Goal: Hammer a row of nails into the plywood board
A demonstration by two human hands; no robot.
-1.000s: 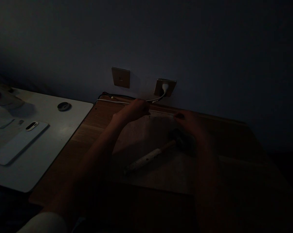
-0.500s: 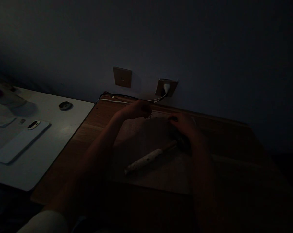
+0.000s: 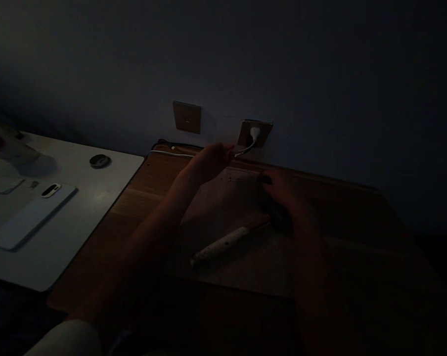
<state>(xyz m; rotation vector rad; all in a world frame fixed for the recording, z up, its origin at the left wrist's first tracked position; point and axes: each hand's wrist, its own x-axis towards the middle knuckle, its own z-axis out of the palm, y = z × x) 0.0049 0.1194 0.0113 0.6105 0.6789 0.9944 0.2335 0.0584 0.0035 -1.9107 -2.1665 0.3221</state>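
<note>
Dim light hides much of both hands. My left hand [image 3: 218, 157] is at the back of the wooden table, its fingers curled together in front of the white cable [image 3: 245, 149]; what they hold, if anything, is hidden. Over the far right of a thin board [image 3: 208, 210], my right hand [image 3: 279, 187] has its fingers bent inward, and their contents are too dark to make out. A hammer lies on the board below the hands, with its pale wrapped handle [image 3: 219, 246] towards me and its dark head [image 3: 280, 217] beside my right wrist. Tiny bits [image 3: 230, 179] lie near the board's far edge.
The cable's plug sits in a wall socket [image 3: 255, 133]; a second wall plate [image 3: 187, 117] is left of it. On the white table [image 3: 93, 198] at left are a pale phone [image 3: 30, 217], a small round lid [image 3: 99, 161] and a blurred container [image 3: 16, 148].
My left hand has risen from the bits at the board's far edge towards the wall and the cable. My right hand and the hammer look almost unmoved.
</note>
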